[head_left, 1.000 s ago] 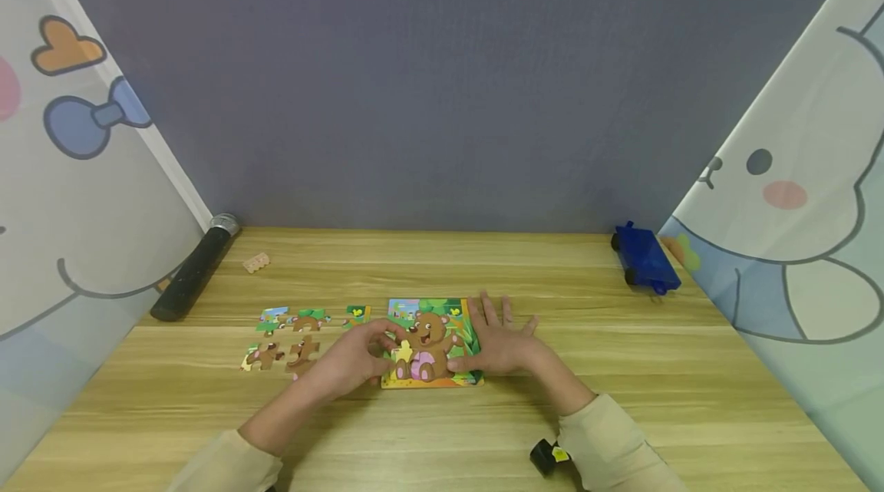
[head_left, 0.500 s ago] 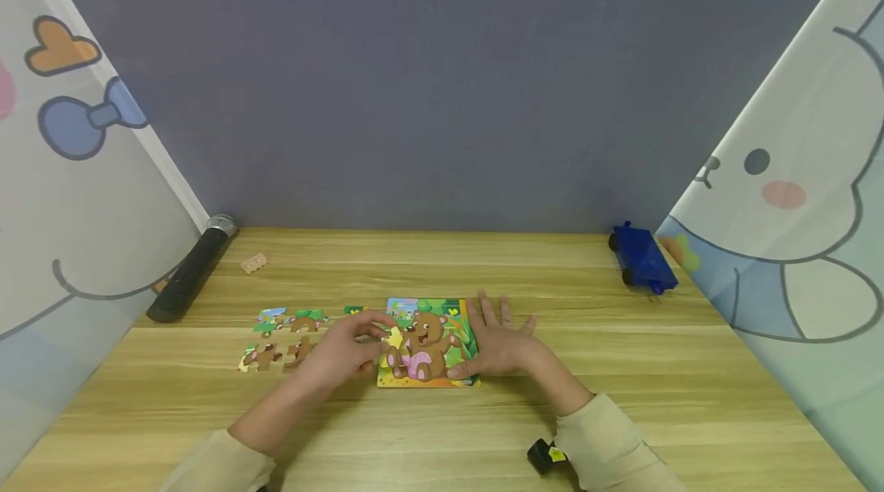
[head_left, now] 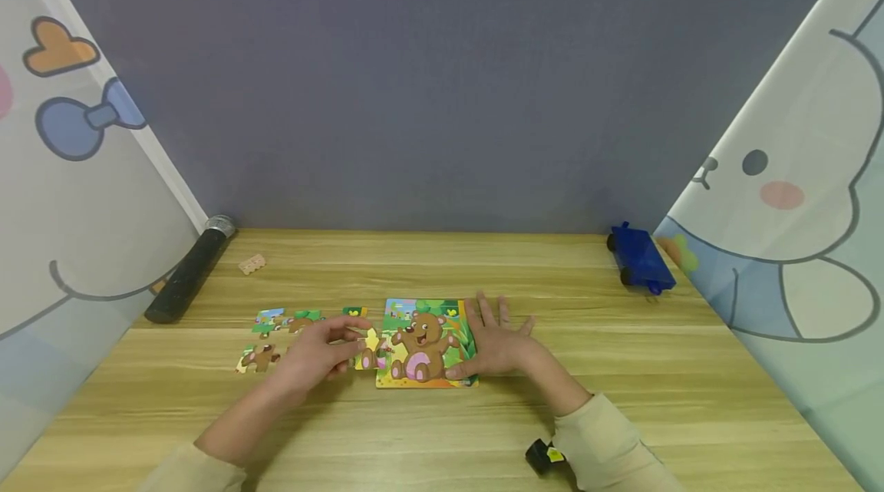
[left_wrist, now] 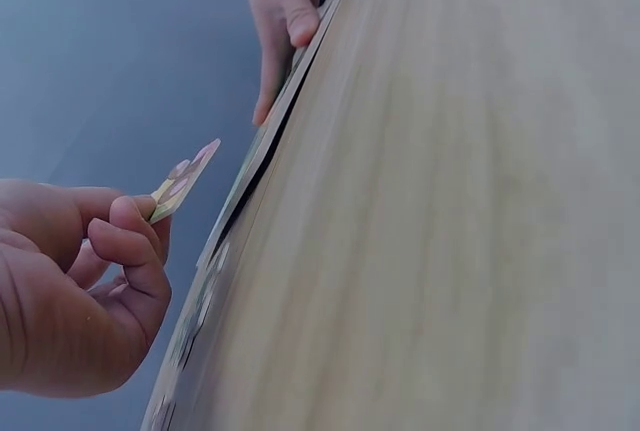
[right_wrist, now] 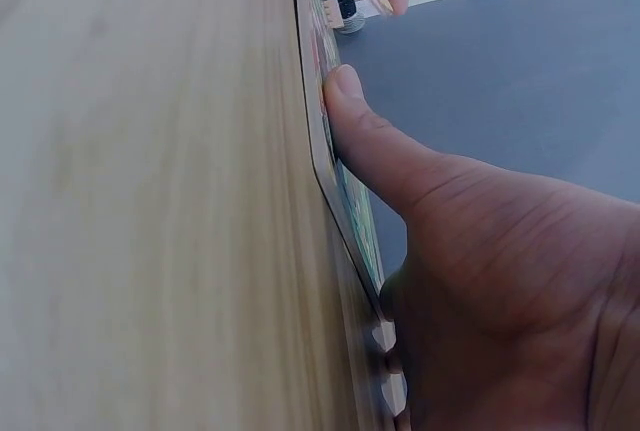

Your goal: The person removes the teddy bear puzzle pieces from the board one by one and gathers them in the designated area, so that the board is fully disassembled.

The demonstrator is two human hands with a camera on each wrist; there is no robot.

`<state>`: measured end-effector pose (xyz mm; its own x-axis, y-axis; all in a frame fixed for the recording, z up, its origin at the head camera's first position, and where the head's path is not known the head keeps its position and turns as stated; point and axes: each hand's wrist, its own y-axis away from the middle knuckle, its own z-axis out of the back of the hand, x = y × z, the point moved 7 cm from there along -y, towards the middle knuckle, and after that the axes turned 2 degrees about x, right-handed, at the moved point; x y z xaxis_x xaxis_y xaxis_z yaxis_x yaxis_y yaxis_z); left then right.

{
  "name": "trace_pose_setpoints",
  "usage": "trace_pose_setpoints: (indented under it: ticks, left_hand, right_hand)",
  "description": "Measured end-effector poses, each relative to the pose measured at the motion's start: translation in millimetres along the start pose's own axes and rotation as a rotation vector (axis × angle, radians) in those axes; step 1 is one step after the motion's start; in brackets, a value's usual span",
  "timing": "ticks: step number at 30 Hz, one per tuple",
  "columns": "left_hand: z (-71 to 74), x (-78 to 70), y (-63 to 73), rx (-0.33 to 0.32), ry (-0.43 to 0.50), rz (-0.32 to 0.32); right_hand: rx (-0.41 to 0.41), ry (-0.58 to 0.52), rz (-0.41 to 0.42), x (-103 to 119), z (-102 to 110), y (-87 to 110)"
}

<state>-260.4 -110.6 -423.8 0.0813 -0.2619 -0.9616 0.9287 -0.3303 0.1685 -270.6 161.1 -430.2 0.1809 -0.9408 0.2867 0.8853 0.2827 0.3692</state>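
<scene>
My left hand (head_left: 311,358) pinches a jigsaw puzzle piece (head_left: 368,355) with yellow, brown and pink on it, just left of the bear picture board (head_left: 423,335). In the left wrist view, thumb and fingers grip that puzzle piece (left_wrist: 185,183) at one edge, tilted and raised off the table. My right hand (head_left: 503,348) lies spread over the board's right side. Its thumb rests on the picture, as the right wrist view shows too. Loose puzzle pieces (head_left: 258,358) lie left of the board, some partly hidden behind my left hand.
At the far left of the wooden table (head_left: 442,442) lies a black microphone (head_left: 189,269), with a small pinkish piece (head_left: 252,264) near it. A blue wheeled toy cart (head_left: 641,258) stands at the back right. A grey panel (head_left: 442,85) closes off the back.
My left hand has moved left, carrying the puzzle piece off the board, and more of the bear's picture shows. The right hand keeps its place on the board.
</scene>
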Motion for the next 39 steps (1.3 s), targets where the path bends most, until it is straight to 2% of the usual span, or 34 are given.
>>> trace_pose_setpoints:
  ticks: [8,15,30,39]
  left_hand:
    - [18.2,8.9,8.7,0.067,0.001,-0.048]
    - [34.5,15.1,23.3,0.023,-0.014,-0.016]
    - [63.8,33.0,43.9,0.047,-0.014,0.000]
    - [84.9,43.0,60.7,0.050,-0.030,0.025]
  right_hand:
    - [-0.001,-0.007,0.008,2.3,0.5,0.5]
    - [-0.002,-0.012,0.006,1.9,-0.5,-0.8]
    - [-0.008,-0.026,0.004,-0.7,-1.8,-0.2]
    - [-0.017,-0.023,0.006,-0.5,-1.4,0.0]
